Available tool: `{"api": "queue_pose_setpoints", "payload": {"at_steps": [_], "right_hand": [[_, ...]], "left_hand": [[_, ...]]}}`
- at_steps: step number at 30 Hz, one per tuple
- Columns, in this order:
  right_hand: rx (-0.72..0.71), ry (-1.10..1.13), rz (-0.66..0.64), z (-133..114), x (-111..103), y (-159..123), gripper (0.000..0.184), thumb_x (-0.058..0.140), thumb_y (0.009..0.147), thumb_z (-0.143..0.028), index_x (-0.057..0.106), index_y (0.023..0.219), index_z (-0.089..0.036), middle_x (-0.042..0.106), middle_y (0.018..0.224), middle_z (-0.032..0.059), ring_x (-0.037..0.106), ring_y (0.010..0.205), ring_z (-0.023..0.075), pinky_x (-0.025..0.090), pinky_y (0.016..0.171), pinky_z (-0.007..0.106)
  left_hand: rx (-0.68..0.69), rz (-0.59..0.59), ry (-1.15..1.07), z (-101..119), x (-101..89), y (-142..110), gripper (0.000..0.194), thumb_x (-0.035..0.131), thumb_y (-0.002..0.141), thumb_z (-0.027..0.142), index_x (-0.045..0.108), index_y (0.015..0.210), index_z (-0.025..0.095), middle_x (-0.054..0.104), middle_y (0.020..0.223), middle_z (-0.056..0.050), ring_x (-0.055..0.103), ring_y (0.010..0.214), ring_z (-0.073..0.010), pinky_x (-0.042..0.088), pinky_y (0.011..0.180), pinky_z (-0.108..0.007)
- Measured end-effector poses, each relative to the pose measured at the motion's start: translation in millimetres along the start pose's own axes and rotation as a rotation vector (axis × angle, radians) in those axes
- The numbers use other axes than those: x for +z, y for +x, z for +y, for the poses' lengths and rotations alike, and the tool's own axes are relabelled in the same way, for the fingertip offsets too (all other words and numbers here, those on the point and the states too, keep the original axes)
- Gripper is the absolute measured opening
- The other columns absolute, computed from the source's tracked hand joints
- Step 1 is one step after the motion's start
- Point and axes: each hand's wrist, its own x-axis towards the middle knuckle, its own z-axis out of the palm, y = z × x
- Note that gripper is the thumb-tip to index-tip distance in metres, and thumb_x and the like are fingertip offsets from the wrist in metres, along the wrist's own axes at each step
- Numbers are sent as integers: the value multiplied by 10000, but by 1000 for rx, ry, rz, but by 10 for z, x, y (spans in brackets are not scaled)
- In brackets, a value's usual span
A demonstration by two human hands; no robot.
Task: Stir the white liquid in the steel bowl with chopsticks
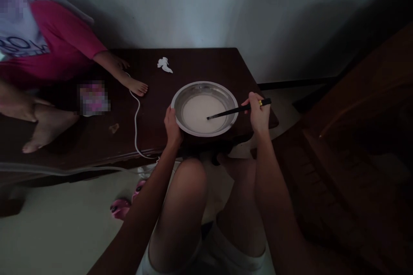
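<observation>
Dim room, pale wall behind; dark wooden worktop (200, 62) low in front of the seated person, whose knees sit just below its near edge. Another person in a red top sits on the worktop at far left, bare foot (137, 87) beside a white cable (136, 124).

Steel bowl (205, 108) rests near the worktop's front edge, holding pale liquid. Risk: it sits close to the edge, so a hard stir or a nudge from the nearby foot could slop the liquid or tip the bowl onto the knees.

Left hand (172, 126) curled around the bowl's near-left rim, steadying it. Right hand (258, 114) pinches black chopsticks (237, 111), tips dipped in the liquid, wrist raised, forearm angled up from the lap.

Crumpled white tissue (164, 64) lies behind the bowl.
</observation>
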Motion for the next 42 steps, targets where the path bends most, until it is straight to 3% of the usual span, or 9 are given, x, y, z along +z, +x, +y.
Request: {"api": "queue_pose_setpoints", "payload": {"at_steps": [4,11,18,26,32,38,42], "right_hand": [[-54,-42,-140,-17,61,-25,449,472,898,-552,567,620,-212,524,529,-29,496,525,105,392,554,258],[-36,-61,63,30,-31,15,475,429,915,-558,546,610,-212,482,510,-33,446,469,99,349,507,258],[-116,-107,-174,-134,148,-90,395,476,908,-523,603,688,-221,552,567,-20,526,570,115,396,595,266],[-105,-150,32,-116,111,242,513,378,933,-557,541,588,-215,462,500,-17,478,509,120,386,563,280],[-121,-128,-198,-128,244,157,421,470,914,-516,609,668,-203,514,538,-27,503,534,109,385,590,268],[-83,-160,-12,-155,73,273,458,412,938,-501,540,614,-203,459,519,-35,460,501,105,367,570,272],[-67,-70,-207,-185,92,222,447,448,931,-468,551,591,-197,462,508,-33,458,500,100,358,548,263]], "left_hand": [[-2,0,-7,13,-1,-7,202,501,898,243,672,949,148,681,1167,-116,540,1228,-259,444,1028,-338],[29,-11,-15,-42,-17,18,255,502,893,325,677,971,156,683,1141,-114,570,1191,-255,451,1019,-348],[8,-45,-16,-24,-25,10,256,486,904,288,673,1024,160,675,1193,-116,536,1235,-254,440,1032,-342],[30,-8,-30,-50,-16,32,257,434,924,223,666,982,127,683,1141,-125,585,1158,-224,435,1014,-296],[61,-46,-19,-111,-41,61,243,496,904,295,655,1006,143,674,1172,-123,557,1191,-242,439,1012,-318],[97,-45,-18,-159,-58,81,339,494,892,371,653,1046,114,667,1155,-142,594,1131,-241,446,997,-330],[107,-39,6,-160,-60,82,316,491,895,356,655,1030,122,666,1157,-135,585,1141,-232,435,1006,-317]]}}
